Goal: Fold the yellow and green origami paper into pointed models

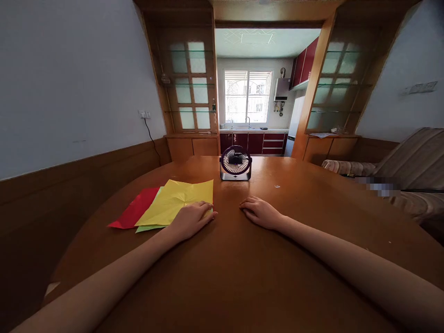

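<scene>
In the head view, the yellow sheet lies toward ten o'clock on the table, over a red sheet and a green sheet. It looks light and easily creased; its eleven o'clock corner seems the safest hold. The left hand rests palm-down at its four o'clock edge, fingers loosely spread; the right hand lies palm-down, relaxed, pointing toward ten, gripping nothing visible.

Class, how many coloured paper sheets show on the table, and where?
3: yellow sheet on top, partly under the left hand; green sheet beneath it; red sheet at left. More may be hidden underneath.
</scene>
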The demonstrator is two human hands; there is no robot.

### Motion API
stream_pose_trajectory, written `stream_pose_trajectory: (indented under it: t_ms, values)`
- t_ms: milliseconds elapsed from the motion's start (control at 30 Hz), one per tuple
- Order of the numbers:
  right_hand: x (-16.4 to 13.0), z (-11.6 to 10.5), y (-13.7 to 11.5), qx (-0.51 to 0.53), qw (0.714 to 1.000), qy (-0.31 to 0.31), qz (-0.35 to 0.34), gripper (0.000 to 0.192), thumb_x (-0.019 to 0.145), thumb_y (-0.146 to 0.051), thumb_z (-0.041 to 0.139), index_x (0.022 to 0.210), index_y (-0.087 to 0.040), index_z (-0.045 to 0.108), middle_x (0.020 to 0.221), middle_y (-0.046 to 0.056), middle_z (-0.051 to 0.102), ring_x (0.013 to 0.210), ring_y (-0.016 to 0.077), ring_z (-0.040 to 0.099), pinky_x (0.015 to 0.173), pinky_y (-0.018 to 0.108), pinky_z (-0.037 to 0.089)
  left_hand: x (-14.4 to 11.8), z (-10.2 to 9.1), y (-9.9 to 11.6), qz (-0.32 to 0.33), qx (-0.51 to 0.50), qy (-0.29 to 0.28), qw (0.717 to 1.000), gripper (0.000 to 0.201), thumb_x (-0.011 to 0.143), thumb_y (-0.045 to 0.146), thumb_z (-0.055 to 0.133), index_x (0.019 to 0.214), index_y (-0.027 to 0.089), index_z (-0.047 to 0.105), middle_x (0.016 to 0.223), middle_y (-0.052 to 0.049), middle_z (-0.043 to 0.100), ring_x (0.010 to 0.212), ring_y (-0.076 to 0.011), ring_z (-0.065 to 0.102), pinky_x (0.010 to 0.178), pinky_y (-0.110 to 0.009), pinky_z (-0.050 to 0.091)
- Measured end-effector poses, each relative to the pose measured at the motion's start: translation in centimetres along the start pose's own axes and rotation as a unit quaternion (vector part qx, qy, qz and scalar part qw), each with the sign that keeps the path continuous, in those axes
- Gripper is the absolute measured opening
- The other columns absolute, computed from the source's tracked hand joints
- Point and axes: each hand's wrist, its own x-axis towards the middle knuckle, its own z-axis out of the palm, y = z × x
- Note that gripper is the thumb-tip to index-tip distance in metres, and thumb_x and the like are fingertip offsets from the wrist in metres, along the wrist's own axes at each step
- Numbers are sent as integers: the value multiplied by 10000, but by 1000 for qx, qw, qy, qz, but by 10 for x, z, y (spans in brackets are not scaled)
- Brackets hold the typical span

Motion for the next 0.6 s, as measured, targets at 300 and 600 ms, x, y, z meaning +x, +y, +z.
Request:
stream_pose_trajectory:
  t_ms: [300,600]
  values:
    - [0,1,0,-2,1000,1,0,241,901,-123,469,1045,-151,661,1010,108,671,986,218,601,881,378,514,2,0,3,-17,8,59,998,525,997,487,291,742,187,638,786,-27,672,730,-178,624,630,-268,366]
    - [0,2,3,-4,1000,3,-6,235,899,-124,477,1041,-159,661,1021,103,672,1000,217,603,897,378,510,10,3,1,-14,29,195,980,587,994,517,283,575,166,495,570,-6,552,520,-125,491,525,-251,227]
